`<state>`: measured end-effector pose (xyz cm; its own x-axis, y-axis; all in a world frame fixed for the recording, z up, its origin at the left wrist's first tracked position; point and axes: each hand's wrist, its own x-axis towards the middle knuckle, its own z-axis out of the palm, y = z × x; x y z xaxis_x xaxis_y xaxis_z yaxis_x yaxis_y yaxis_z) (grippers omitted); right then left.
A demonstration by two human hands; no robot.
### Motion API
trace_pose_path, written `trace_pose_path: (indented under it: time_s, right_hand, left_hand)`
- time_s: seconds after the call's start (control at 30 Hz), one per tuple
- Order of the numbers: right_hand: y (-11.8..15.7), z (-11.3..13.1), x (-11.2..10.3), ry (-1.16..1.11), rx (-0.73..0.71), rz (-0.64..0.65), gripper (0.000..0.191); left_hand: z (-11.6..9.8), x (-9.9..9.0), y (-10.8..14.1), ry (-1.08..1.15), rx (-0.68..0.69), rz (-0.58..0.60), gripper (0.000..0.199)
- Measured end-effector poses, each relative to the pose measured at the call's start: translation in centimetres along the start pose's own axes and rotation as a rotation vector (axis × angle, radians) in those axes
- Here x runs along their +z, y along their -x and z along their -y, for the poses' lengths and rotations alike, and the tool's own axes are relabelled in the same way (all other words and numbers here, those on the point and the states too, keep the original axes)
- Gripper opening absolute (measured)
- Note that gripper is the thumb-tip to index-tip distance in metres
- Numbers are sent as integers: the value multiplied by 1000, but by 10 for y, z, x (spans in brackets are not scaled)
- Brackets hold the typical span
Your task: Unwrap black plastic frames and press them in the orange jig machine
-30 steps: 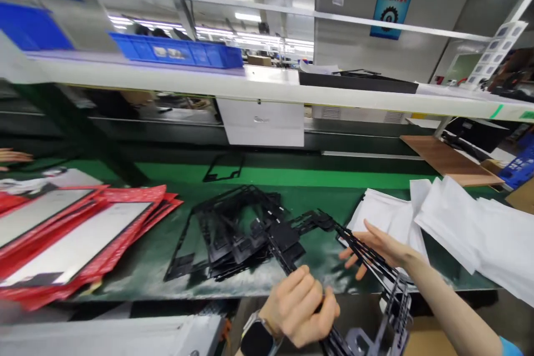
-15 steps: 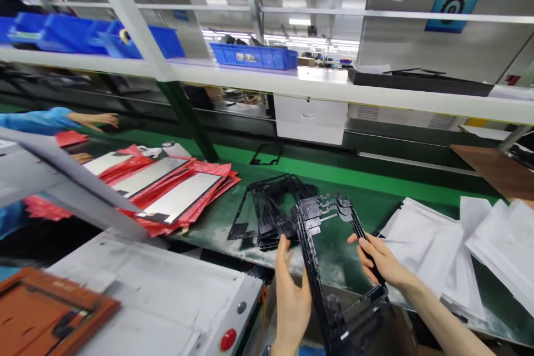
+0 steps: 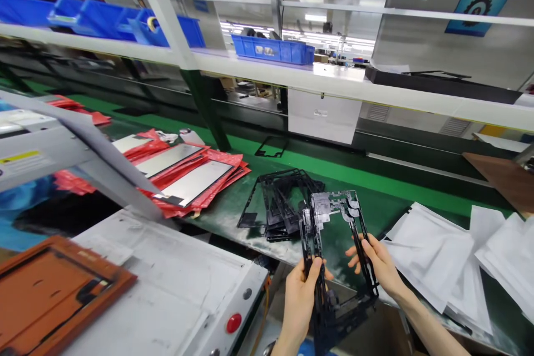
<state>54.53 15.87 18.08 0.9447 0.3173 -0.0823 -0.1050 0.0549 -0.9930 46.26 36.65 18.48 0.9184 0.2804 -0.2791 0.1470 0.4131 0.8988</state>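
Note:
Several thin black plastic frames (image 3: 329,208) are held upright together in front of me, slightly fanned apart. My left hand (image 3: 301,292) grips their left side, the thumb on the near face. My right hand (image 3: 377,261) grips the right side, thumb in front and some fingers spread behind. The lower ends of the frames are dark and blurred. Just beyond my left hand, a heap of similar black frames (image 3: 273,206) lies on the green bench (image 3: 227,214). A single black frame (image 3: 271,147) lies farther back on the green strip.
Silver panels (image 3: 196,181) on red wrapping lie to the left. White sheets or sleeves (image 3: 429,250) lie to the right. A white machine (image 3: 175,289) with a red button (image 3: 233,322) and a brown tray (image 3: 62,295) stands at lower left. Blue bins (image 3: 271,49) sit on the shelf.
My left hand, open beside the frames before, has closed on their left side. The frames have fanned apart there. A co-worker's arm at far left has gone from view.

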Motion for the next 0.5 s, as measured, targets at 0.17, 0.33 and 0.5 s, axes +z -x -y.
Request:
trace_pose_path:
  time_s: [0.17,0.33,0.5]
  right_hand:
    - [2,-2,5,24,-16,-42,60]
    - [1,10,-3,145,-69,-103,57]
    - [16,66,-38,257,-145,-150,53]
  left_hand:
    - [3,-2,1,-13,34,0,81]
    - [8,-1,-9,42,30,-53,85]
    - [2,-13,-21,65,33,-106,85]
